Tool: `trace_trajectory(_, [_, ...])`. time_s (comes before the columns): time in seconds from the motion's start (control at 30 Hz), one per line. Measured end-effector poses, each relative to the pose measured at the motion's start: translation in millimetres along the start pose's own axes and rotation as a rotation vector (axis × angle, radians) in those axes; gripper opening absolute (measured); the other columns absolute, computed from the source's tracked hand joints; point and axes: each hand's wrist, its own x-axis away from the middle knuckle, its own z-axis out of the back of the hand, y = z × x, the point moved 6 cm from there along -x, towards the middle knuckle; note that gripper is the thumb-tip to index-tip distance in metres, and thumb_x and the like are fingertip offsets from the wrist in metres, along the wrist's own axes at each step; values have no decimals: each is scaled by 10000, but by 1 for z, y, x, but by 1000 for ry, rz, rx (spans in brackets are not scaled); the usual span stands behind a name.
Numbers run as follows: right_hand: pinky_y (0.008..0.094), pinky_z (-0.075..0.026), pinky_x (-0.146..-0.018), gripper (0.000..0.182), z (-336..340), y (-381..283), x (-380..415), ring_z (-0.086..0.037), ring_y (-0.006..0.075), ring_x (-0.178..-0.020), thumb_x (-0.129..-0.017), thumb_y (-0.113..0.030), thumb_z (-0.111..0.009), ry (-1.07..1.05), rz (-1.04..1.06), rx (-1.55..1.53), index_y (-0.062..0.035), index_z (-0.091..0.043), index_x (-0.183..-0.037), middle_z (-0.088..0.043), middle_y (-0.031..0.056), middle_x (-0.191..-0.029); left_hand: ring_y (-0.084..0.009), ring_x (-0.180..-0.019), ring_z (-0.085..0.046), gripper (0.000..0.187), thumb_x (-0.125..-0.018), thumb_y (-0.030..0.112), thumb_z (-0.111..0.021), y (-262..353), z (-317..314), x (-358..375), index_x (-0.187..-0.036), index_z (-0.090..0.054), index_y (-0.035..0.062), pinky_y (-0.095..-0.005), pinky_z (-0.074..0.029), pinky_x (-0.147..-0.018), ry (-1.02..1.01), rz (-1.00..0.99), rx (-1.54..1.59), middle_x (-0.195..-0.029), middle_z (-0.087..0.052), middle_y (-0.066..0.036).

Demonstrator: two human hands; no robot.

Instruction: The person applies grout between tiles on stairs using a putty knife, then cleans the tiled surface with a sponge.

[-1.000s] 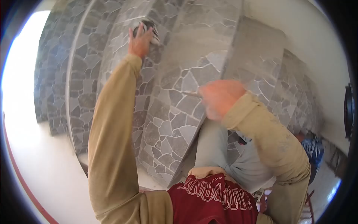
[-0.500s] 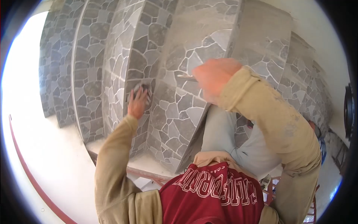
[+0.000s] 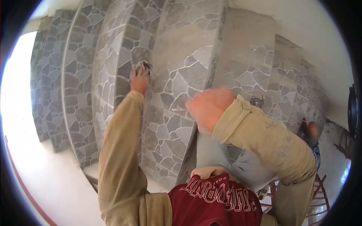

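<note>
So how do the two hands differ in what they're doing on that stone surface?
The left hand is stretched far out, pressing a pad or sponge flat on the stone; the right hand is close in, blurred and fisted. The left holds that soft pad; the right grips a thin tool whose tip meets the stone. Both wear tan sleeves.

The stone-clad steps [image 3: 177, 75] filled the space ahead, each riser a wall and each edge a ridge across any reach; the left hand [image 3: 140, 80] pressed a scrubbing pad [image 3: 142, 67] flat on one face; the right hand [image 3: 208, 107] hovered just off the next; open floor [image 3: 49, 177] lay to the left; a red metal frame [image 3: 313, 196] crowded the lower right.
</note>
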Motion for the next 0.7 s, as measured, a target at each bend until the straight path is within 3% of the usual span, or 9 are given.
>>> trace_trajectory(0.07, [451,-568,-750,142,4,16,6,-703,329,-920,-786,-94,-660,21,-34,-4,-72,-692,-924,-715,121,-918,-244,-1465,-368,413,-959,204,-497,-19,2,-78,-1341,-634,132,-640,-173,-1197,78,16,-59,-1417,-597,15])
trace_trajectory(0.17, [462,-558,-748,129,11,20,11,-698,330,-925,-814,-104,-645,71,-51,-35,-70,-684,-933,-711,122,-926,-299,-1431,-405,446,-920,166,-524,-55,93,-165,-1353,-627,196,-654,-190,-1183,427,302,-158,-1429,-588,-13])
trace_trajectory(0.27, [476,-546,-756,125,10,15,4,-687,342,-924,-857,-126,-626,105,-24,-40,-67,-677,-955,-705,129,-929,-370,-1393,-437,547,-821,39,-552,-87,200,-150,-1338,-633,197,-628,-234,-1177,835,273,135,-1435,-581,-62])
trace_trajectory(0.37, [493,-529,-765,133,14,3,-5,-669,368,-917,-894,-157,-617,79,0,7,-65,-668,-974,-693,140,-921,-396,-1397,-429,613,-768,-38,-521,-85,201,-74,-1339,-626,161,-593,-249,-1184,936,158,501,-1460,-559,-89])
trace_trajectory(0.43, [502,-518,-770,142,9,-6,-3,-657,386,-913,-908,-174,-617,34,6,38,-62,-664,-981,-686,148,-915,-414,-1414,-406,655,-752,-67,-500,-50,170,8,-1360,-610,149,-564,-246,-1193,863,239,626,-1486,-532,-117])
trace_trajectory(0.53, [520,-496,-761,150,12,-21,6,-635,417,-897,-907,-180,-625,278,155,-27,-58,-656,-987,-674,168,-902,-378,-1366,-477,602,-786,-102,-515,38,83,153,-1353,-598,84,-519,-325,-1157,737,519,787,-1459,-541,-164])
trace_trajectory(0.6, [522,-483,-756,159,4,-24,6,-620,434,-887,-899,-174,-638,164,98,12,-48,-656,-994,-663,186,-898,-372,-1343,-493,414,-928,8,-479,95,-15,239,-1325,-587,54,-523,-366,-1120,552,968,1078,-1427,-561,-172])
trace_trajectory(0.67, [519,-484,-754,159,-1,-30,11,-620,434,-882,-897,-168,-641,176,154,26,-45,-656,-996,-659,190,-899,-410,-1385,-433,399,-982,148,-470,135,-101,285,-1366,-554,79,-561,-353,-1113,12,1455,1118,-1481,-516,-150])
trace_trajectory(0.7, [515,-484,-751,159,-2,-34,13,-619,434,-877,-894,-162,-644,193,197,5,-42,-657,-998,-655,194,-899,-410,-1385,-433,399,-982,148,-470,140,-98,275,-1366,-554,79,-561,-353,-1113,29,1492,1143,-1481,-516,-150])
